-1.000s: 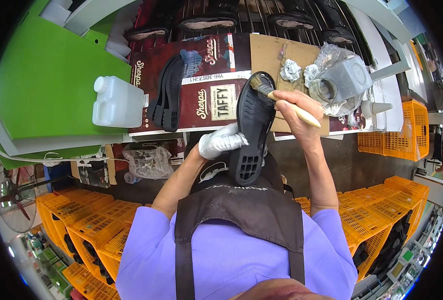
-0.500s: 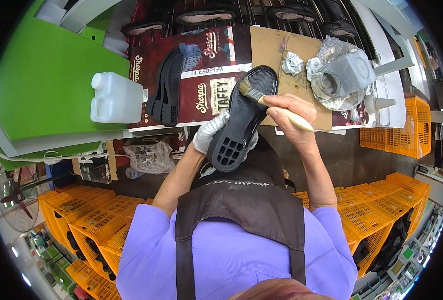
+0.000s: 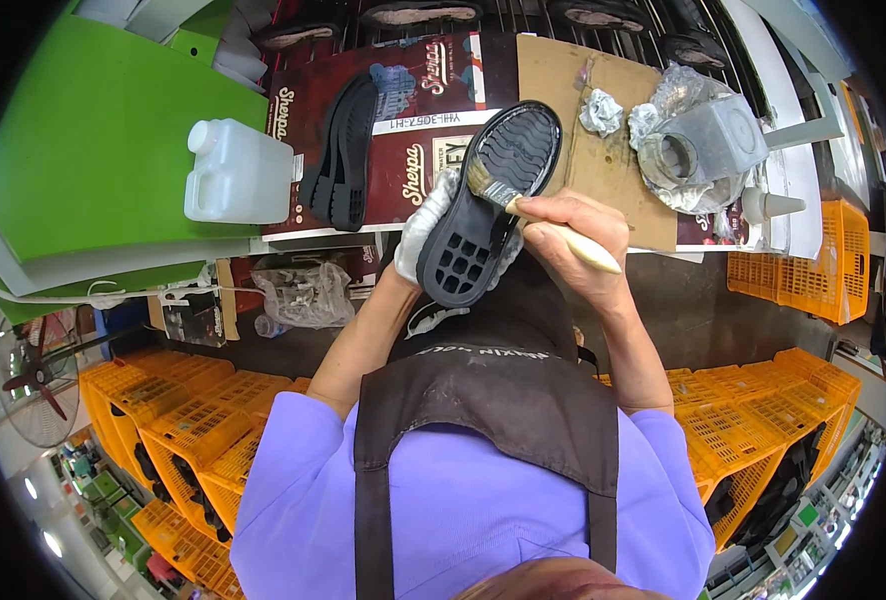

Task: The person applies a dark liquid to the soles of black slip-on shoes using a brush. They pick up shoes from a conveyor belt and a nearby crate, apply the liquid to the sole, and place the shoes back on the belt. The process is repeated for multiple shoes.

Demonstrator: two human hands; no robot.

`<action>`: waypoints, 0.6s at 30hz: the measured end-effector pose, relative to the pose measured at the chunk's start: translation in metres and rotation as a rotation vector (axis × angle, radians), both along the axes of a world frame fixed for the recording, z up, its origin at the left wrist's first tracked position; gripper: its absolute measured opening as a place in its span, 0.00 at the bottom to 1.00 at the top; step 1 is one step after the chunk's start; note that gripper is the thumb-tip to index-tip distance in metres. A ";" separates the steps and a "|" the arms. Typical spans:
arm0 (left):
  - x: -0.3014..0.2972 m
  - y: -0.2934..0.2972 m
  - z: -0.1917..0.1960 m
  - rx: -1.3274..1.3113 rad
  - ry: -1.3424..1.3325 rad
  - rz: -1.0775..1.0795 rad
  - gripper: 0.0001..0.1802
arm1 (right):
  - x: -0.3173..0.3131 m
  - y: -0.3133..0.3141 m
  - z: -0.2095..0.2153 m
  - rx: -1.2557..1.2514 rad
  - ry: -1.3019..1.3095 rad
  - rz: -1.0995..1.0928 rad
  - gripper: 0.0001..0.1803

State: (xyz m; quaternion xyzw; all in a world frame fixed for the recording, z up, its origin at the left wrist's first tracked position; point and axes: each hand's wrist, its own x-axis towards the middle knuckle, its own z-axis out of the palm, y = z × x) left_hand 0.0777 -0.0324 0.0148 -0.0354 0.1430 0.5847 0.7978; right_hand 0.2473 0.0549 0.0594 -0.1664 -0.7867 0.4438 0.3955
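My left hand, in a white glove, holds a black rubber shoe sole from underneath, tread side up and tilted away from me. My right hand, bare, grips a paint brush with a pale wooden handle. The bristles rest on the middle of the sole. Another black sole lies flat on the dark red printed cardboard to the left. A foil-wrapped grey pot stands at the right on brown cardboard.
A white plastic jug lies on the bench at the left beside a green panel. More soles sit on a rack at the back. Orange crates stack on the floor at both sides. A fan stands lower left.
The sole has been tilted and turned, its toe now pointing further up and right. The brush has slid from the toe end down to the middle of the sole.
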 end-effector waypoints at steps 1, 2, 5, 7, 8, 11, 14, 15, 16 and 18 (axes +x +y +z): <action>-0.005 0.001 -0.008 0.109 -0.011 -0.058 0.32 | 0.000 -0.002 0.001 -0.005 -0.005 -0.001 0.10; -0.009 0.001 -0.012 0.219 -0.021 -0.117 0.32 | -0.001 -0.004 0.001 -0.010 -0.010 -0.002 0.10; -0.004 0.006 -0.007 0.069 0.043 -0.007 0.33 | -0.003 -0.006 0.000 0.014 0.001 -0.003 0.10; -0.005 0.010 -0.012 0.057 0.001 0.028 0.38 | -0.005 -0.008 -0.001 0.040 0.008 -0.006 0.10; -0.005 0.012 -0.016 0.067 0.028 0.044 0.38 | -0.005 -0.008 0.000 0.052 0.006 -0.005 0.10; -0.008 0.018 -0.021 0.265 0.079 0.016 0.32 | -0.006 -0.011 0.000 0.029 0.009 0.000 0.11; -0.001 0.020 -0.013 0.127 0.062 0.176 0.32 | -0.006 -0.015 0.002 0.003 0.021 0.007 0.11; 0.000 0.020 -0.011 0.252 0.045 0.176 0.31 | -0.007 -0.015 0.003 0.000 0.027 0.013 0.11; 0.002 0.020 -0.008 0.219 0.051 0.209 0.31 | -0.006 -0.016 0.003 -0.006 0.018 0.021 0.11; 0.006 0.020 0.001 0.152 0.062 0.274 0.29 | -0.006 -0.018 0.005 -0.017 0.000 0.036 0.12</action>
